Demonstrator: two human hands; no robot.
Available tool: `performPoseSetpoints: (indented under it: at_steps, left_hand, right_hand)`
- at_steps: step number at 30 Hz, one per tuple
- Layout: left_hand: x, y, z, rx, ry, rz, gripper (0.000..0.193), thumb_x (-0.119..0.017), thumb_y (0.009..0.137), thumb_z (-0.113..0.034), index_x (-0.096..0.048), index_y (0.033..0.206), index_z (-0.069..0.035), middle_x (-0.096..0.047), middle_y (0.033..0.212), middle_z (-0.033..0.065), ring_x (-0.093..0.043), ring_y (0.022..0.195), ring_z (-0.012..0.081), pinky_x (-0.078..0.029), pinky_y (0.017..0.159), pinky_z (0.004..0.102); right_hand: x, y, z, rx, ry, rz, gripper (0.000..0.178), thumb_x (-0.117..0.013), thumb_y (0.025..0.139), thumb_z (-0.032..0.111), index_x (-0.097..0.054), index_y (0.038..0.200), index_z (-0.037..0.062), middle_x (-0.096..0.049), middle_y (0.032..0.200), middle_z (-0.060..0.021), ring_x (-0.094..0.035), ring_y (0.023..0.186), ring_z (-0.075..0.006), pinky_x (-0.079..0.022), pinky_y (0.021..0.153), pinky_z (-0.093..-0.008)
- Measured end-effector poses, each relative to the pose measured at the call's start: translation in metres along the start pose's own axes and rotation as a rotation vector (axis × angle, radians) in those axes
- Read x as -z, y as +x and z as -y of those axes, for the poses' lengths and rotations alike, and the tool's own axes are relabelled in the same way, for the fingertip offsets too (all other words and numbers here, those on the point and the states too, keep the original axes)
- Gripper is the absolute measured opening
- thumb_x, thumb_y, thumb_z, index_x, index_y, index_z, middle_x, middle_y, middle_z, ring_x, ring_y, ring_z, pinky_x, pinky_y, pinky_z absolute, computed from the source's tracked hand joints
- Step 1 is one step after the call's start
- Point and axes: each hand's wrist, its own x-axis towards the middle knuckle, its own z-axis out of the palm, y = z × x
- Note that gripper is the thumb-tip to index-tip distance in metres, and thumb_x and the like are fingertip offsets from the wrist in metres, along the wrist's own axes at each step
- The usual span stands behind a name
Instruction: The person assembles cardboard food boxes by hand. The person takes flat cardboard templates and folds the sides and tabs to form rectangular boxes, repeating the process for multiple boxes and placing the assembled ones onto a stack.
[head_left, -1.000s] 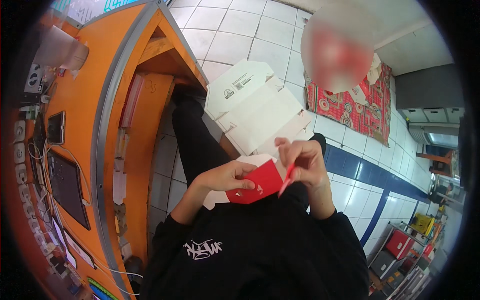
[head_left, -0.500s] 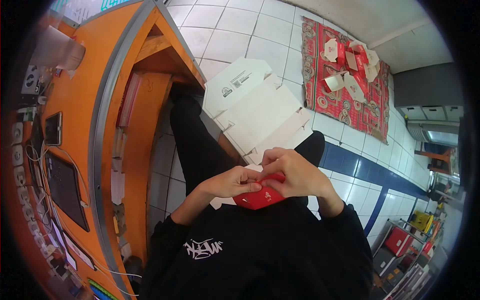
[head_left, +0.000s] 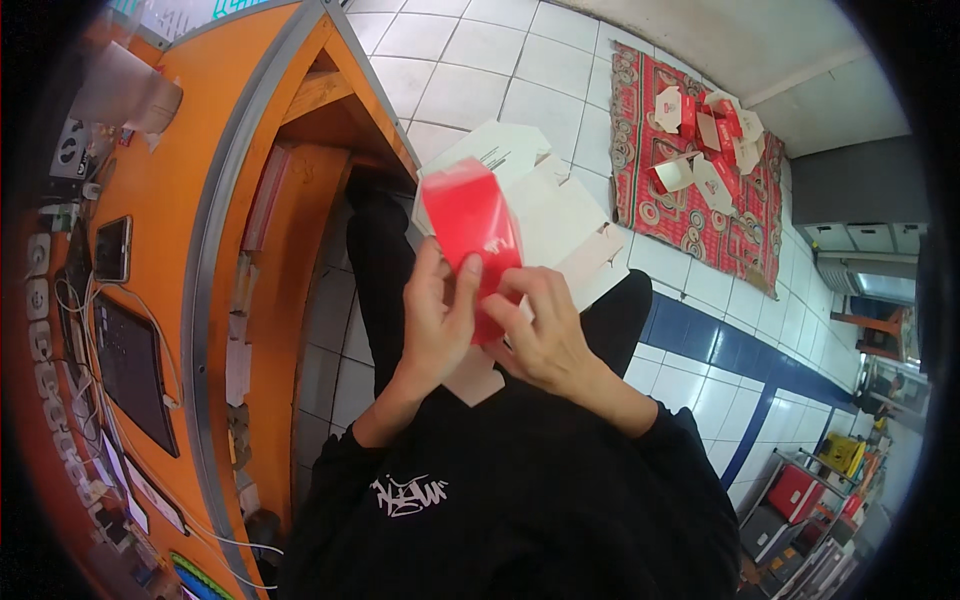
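A red and white folding carton (head_left: 468, 214) stands tilted in front of my chest, its glossy red side toward me and a pale flap hanging below. My left hand (head_left: 440, 305) grips its left edge, the thumb lying on the red face. At its lower right side my right hand (head_left: 540, 330) has bent fingers pressed against the carton's edge; the fingertips are partly hidden. Behind the carton, unfolded white cardboard blanks (head_left: 565, 220) rest across my lap, printed with small dark marks and partly covered by the carton.
Several red and white boxes (head_left: 710, 135) lie on a red patterned mat (head_left: 660, 215) at the far right. An orange desk (head_left: 225, 130) with an open shelf runs along my left, carrying a phone (head_left: 114, 250), a tablet (head_left: 135, 375) and cables. A loaded rack (head_left: 800, 490) stands at the right.
The red carton has been lifted and turned upright, so its long red face now shows. My left hand has shifted to its left edge, and my right hand has moved lower.
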Motion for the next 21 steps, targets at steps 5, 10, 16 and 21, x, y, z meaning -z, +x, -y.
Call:
performPoseSetpoints:
  at_steps: [5, 10, 16, 21]
  left_hand:
    - [0.016, 0.012, -0.006, 0.138, -0.503, -0.044, 0.035, -0.046, 0.098, -0.014, -0.04, 0.129, 0.0, -0.053, 0.123, 0.0108, -0.056, 0.109, 0.0202, -0.045, 0.095, 0.0337]
    - [-0.002, -0.004, 0.006, 0.041, -0.507, -0.102, 0.041, -0.048, 0.096, -0.007, -0.034, 0.135, -0.001, -0.051, 0.127, 0.0139, -0.053, 0.114, 0.0195, -0.045, 0.095, 0.031]
    - [0.009, -0.009, 0.004, -0.179, 0.093, 0.029, 0.036, -0.047, 0.09, 0.007, -0.039, 0.125, 0.007, -0.051, 0.122, 0.0168, -0.053, 0.111, 0.0196, -0.043, 0.092, 0.0289]
    - [-0.005, -0.015, 0.01, -0.39, 0.284, -0.084, 0.03, -0.049, 0.088, 0.008, -0.043, 0.118, 0.007, -0.057, 0.104, 0.0168, -0.059, 0.094, 0.0237, -0.046, 0.081, 0.0313]
  right_hand:
    - [0.007, 0.0, -0.005, 0.064, 0.368, -0.443, 0.035, -0.074, 0.058, -0.006, -0.06, 0.089, -0.0045, -0.061, 0.088, -0.0136, -0.063, 0.078, -0.0324, -0.055, 0.068, -0.038]
    - [0.027, 0.02, -0.002, 0.137, 0.124, -0.279, 0.036, -0.075, 0.058, -0.003, -0.065, 0.093, -0.0046, -0.063, 0.095, -0.0143, -0.063, 0.084, -0.0312, -0.054, 0.071, -0.0357]
    - [0.04, 0.022, -0.012, 0.126, 0.052, 0.009, 0.033, -0.075, 0.059, 0.004, -0.067, 0.092, -0.0009, -0.063, 0.095, -0.0073, -0.062, 0.087, -0.0246, -0.054, 0.069, -0.0317]
    - [0.037, 0.022, -0.014, 0.118, 0.132, -0.032, 0.032, -0.078, 0.059, 0.006, -0.067, 0.088, -0.001, -0.063, 0.094, -0.0077, -0.062, 0.086, -0.024, -0.054, 0.066, -0.0299]
